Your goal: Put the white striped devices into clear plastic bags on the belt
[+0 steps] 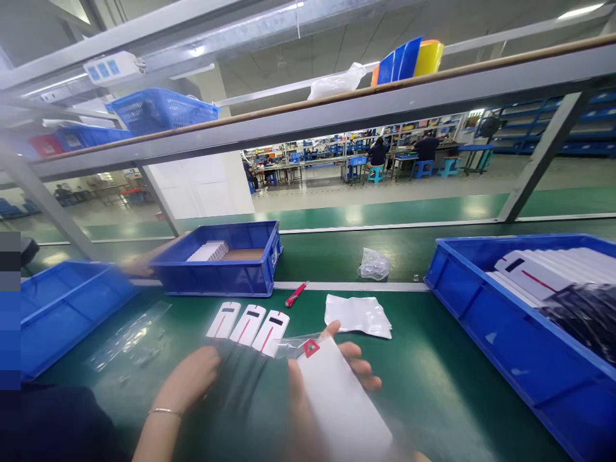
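My right hand (pixel 337 372) is closed round a white card (pixel 344 404) with a small red tag near its top, and a clear plastic bag sits at the card's upper end. My left hand (pixel 190 378) is smeared by motion and touches a dark, blurred strip (pixel 235 385) on the green belt. Just beyond both hands lie three white cards with red lines (pixel 248 326) side by side. A stack of clear bags (pixel 357 314) rests to their right.
A blue bin (pixel 221 276) with white cards stands behind the row. Another blue bin (pixel 510 346) of white cards and dark bags is on the right, and a third blue bin (pixel 62 308) on the left. A red-handled tool (pixel 295 294) and crumpled plastic (pixel 373 264) lie further back.
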### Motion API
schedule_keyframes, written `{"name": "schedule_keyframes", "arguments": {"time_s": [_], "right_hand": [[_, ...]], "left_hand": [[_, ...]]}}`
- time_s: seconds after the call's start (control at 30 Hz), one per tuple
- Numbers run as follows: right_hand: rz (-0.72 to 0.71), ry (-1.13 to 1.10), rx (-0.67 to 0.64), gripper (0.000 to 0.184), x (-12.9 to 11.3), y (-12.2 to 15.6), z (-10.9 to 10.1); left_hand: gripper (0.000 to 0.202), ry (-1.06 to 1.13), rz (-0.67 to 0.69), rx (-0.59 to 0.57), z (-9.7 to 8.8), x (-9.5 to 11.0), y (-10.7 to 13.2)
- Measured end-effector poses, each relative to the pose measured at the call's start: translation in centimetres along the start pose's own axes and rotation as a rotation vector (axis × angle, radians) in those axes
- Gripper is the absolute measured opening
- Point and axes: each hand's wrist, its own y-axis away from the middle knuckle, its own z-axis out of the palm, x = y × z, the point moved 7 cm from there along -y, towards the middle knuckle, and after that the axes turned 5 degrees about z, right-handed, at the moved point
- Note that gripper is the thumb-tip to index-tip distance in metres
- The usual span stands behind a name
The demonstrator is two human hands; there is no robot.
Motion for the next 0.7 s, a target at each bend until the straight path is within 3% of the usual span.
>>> {"name": "schedule_keyframes", "arguments": {"time_s": [0.1, 0.23, 0.4, 0.53, 0.7], "right_hand": [[-0.036, -0.073, -0.046, 0.029, 2.3, 1.6, -0.7], [-0.027, -0.128, -0.090, 0.030, 4.9, 2.9, -1.6], [-0.112, -0.059, -0.097, 0.021, 3.0, 2.8, -1.2], [-0.089, -0.013, -0.092, 0.031, 0.8, 1.0, 0.1], [-0.069, 0.045, -0.203, 0.040, 2.1, -0.9, -0.6]], "left_hand": [[0.036, -0.285, -0.059, -0.149, -1.1, -0.5, -0.7], [0.036, -0.431, -0.162, -0.195, -3.2, -2.2, -0.9], [0.042, -0.507, -0.316, -0.200, -3.9, -5.0, 0.9], [0.041, -0.515, -0.356, -0.175, -3.5, -5.4, 2.5], [0.033, -0.432, -0.382, -0.065, -2.7, -5.0, 3.1]]}}
